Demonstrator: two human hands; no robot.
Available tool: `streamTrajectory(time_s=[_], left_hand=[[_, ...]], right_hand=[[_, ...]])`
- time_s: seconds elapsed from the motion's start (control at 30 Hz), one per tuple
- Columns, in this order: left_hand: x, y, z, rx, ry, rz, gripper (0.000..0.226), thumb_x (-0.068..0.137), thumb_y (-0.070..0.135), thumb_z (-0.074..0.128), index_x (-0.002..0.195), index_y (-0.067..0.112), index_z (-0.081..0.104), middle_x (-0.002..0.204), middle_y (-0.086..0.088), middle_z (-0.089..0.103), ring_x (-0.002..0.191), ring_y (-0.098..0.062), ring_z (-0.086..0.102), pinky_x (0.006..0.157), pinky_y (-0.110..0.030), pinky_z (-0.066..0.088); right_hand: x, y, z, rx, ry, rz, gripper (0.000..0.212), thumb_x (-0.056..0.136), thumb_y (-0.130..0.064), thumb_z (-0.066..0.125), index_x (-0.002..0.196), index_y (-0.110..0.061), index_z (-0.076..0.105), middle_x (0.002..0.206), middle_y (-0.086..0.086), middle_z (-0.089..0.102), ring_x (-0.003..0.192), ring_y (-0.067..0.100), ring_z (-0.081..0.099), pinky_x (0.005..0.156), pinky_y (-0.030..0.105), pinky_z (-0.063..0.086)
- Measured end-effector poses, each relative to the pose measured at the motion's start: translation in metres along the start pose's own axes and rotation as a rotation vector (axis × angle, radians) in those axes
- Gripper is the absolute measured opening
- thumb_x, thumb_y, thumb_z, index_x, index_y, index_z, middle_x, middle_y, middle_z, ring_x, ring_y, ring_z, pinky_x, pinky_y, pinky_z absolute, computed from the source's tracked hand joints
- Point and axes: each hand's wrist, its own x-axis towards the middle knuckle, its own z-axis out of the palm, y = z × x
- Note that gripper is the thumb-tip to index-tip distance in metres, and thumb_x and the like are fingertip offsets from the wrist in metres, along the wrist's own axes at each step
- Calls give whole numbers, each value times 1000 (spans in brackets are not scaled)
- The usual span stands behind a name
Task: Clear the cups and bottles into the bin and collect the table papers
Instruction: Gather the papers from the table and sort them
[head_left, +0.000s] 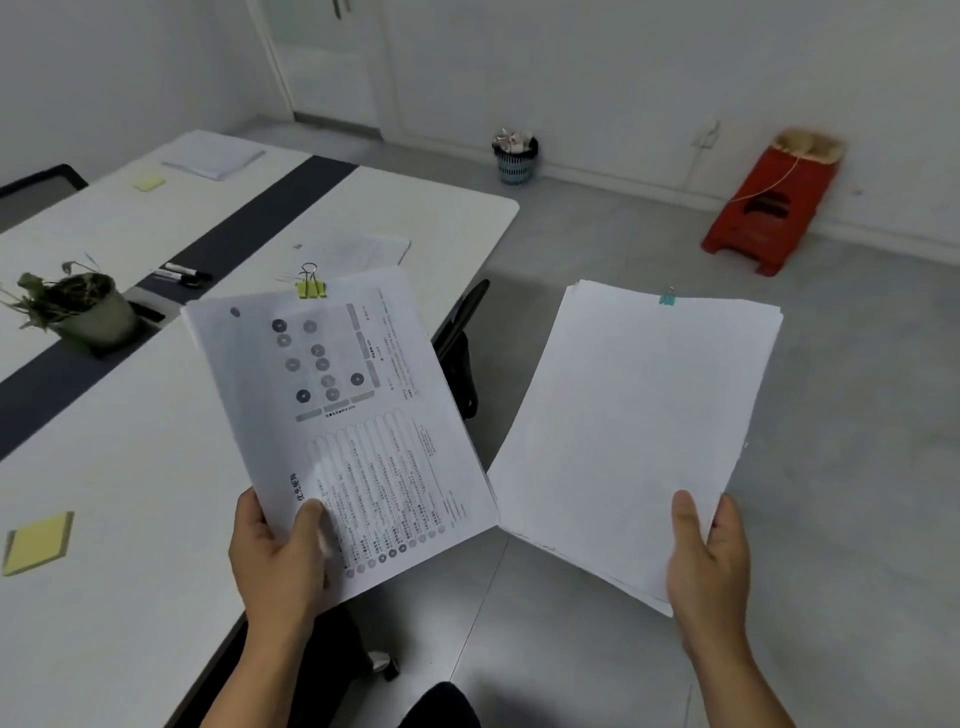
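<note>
Papers held: left grip (280, 551) clamped on printed stack (343, 415), right grip (709, 561) clamped on blank stack (634, 426). Recommend merging both, edges squared, before collecting sheets (358, 249) at eleven o'clock on table (130, 467).

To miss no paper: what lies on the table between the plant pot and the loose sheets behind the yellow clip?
In the head view, black markers lie on the dark strip between plant pot and loose sheets; no paper there.

Printed stack (353, 415) text blurred, unreadable; bin (515, 169) contents too small; chair (47, 179) cut by left edge.
</note>
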Motion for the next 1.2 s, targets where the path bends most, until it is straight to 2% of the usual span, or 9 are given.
streamTrajectory(time_s=[0.07,0.2,0.33,0.6,0.7,0.83,1.0,1.13,1.2], left_hand=[[17,19,40,-24,27,24,23,90,3,61,108,16,56,96,10,65,92,-27,62,83,-39,50],[72,56,137,-137,68,70,24,90,2,61,108,16,55,99,2,65,86,-18,61,77,-30,47],[143,110,254,-285,70,107,24,91,1,60,107,16,54,96,13,65,83,-5,64,73,-19,49],[263,259,449,-382,-21,187,22,92,8,59,108,20,49,107,12,65,95,-9,65,82,-38,56],[303,296,513,-358,-44,256,25,93,9,59,108,26,48,108,18,62,101,-7,63,86,-34,55],[360,320,605,-335,-5,307,29,94,7,61,115,22,47,122,7,59,108,-14,60,93,-30,52],[444,361,708,-274,98,287,32,93,5,61,122,13,50,129,-4,61,110,-21,59,94,-37,50],[522,402,749,-287,235,318,35,92,4,61,124,9,50,126,-6,63,106,-21,60,77,-25,47],[558,413,758,-286,318,303,35,91,3,62,124,7,50,124,-6,63,104,-20,61,76,-23,47]], right_hand=[[50,-9,9,-2,-10,-31,17,104,-23,50,116,-24,61,107,-19,67,91,-15,61,80,17,43],[163,-32,49,-4,-28,-107,15,104,-26,50,115,-29,60,106,-23,66,95,-13,61,80,10,44],[287,-78,98,2,-30,-218,16,104,-24,50,116,-25,60,107,-20,67,95,-12,62,76,2,44],[493,-204,164,77,42,-402,13,104,-24,50,114,-29,57,105,-21,65,93,-15,61,75,3,44],[565,-221,190,134,42,-434,18,104,-22,49,118,-32,56,110,-23,64,102,-13,60,82,4,44],[675,-217,237,194,13,-448,20,104,-20,50,122,-25,56,112,-20,65,105,-9,62,84,6,45],[825,-235,316,219,-110,-409,20,104,-20,50,122,-19,58,108,-21,65,99,-13,61,81,5,44],[929,-285,409,229,-255,-447,16,104,-20,51,117,-23,59,110,-19,68,104,-3,63,86,9,45],[963,-304,459,226,-343,-445,17,104,-22,51,118,-24,59,112,-18,68,107,-1,63,88,11,46]])
